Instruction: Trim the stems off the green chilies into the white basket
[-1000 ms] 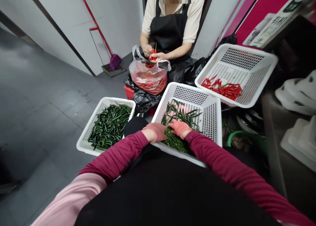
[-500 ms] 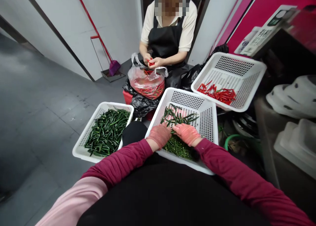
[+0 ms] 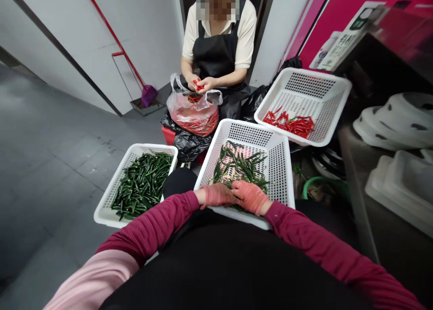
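Observation:
Both hands wear thin reddish gloves and rest side by side at the near end of the middle white basket [image 3: 286, 165]. My left hand [image 3: 218, 195] lies over the near edge of the green chillies [image 3: 238, 165], its fingertips blurred and partly hidden. Beside it, touching or nearly so, my right hand [image 3: 248, 196] has its fingers bent down over the same chillies. What either hand grips, if anything, cannot be made out. To the left, a white basket [image 3: 101, 210] is filled with dark green chillies [image 3: 142, 183].
Across from me a person in a black apron [image 3: 214, 55] handles red chillies above a plastic bag [image 3: 194, 116]. Back right is a white basket [image 3: 340, 102] with red chillies [image 3: 291, 124]. A green-rimmed container [image 3: 309, 181] and white plastic trays [image 3: 402, 183] stand right.
My hands have moved back toward my body, to the basket's near end. More green chillies show spread beyond them. The whole view has shifted slightly.

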Tool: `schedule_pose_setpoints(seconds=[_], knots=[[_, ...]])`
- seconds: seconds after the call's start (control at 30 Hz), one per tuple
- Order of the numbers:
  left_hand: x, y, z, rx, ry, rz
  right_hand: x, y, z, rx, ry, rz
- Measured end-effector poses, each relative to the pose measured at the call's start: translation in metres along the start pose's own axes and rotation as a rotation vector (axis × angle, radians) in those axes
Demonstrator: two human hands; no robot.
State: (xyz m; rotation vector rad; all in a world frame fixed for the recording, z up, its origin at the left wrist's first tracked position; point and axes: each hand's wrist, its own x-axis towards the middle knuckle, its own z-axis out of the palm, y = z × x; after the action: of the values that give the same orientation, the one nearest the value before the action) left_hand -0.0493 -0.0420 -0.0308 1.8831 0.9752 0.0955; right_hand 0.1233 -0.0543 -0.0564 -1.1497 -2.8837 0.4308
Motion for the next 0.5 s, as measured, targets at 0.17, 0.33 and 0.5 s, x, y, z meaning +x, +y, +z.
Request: schedule_pose_setpoints(seconds=[0.17,0.33,0.5], knots=[[-0.002,0.004,-0.001,-0.211,-0.039,0.063,-0.004,0.004,0.012,0.275,0.207,0.041],[0.017,-0.002,0.001,0.121,0.054,-0.179,-0.002,0.077,-0.007,0.354,0.461,0.817],[0.023,-0.01,0.016,0.55,0.063,-0.247,0.013,0.157,-0.033,0.013,-0.032,0.874]])
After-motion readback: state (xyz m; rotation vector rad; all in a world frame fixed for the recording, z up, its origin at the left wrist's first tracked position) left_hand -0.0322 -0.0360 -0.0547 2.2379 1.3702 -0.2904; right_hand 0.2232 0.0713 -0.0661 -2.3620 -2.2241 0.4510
